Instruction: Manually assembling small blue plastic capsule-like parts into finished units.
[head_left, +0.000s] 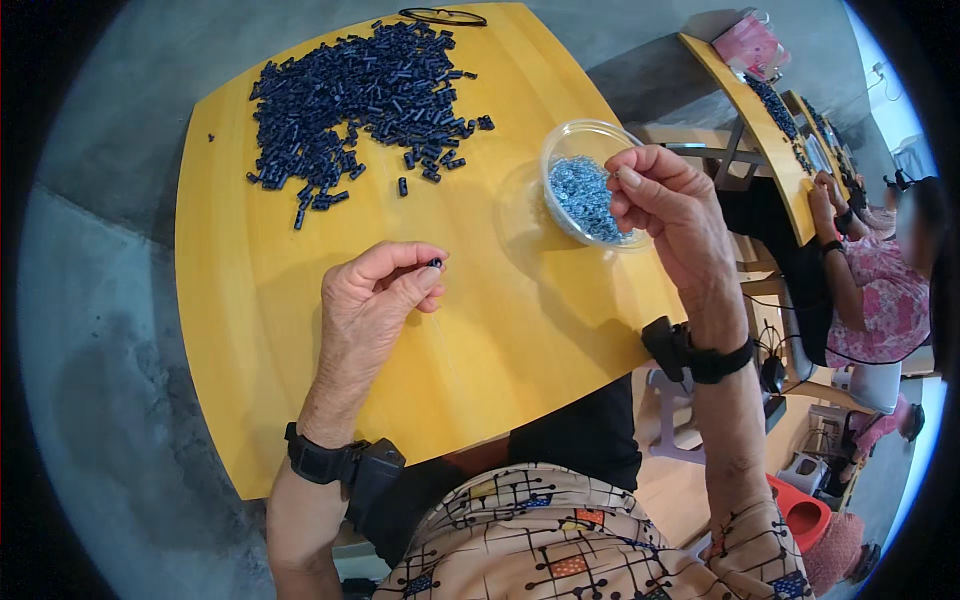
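Note:
My left hand [380,290] is closed in a pinch on a small black cylindrical part [434,263], with one end showing past the fingertips, over the near middle of the table. Thumb and forefinger pressed together, my right hand [665,200] hovers over the right rim of a clear round plastic tub [551,150]. Whatever it pinches is too small to make out. Many tiny shiny blue-silver metal pieces [585,195] fill the tub's bottom; they look like screws. A wide pile of similar black parts [350,100] covers the table's far left.
The yellow wooden table [480,340] has a pair of glasses [442,16] at its far edge. One loose black part [402,187] lies apart from the pile. At the right, other people sit along another table [740,110] bearing dark parts and a pink bag [752,47].

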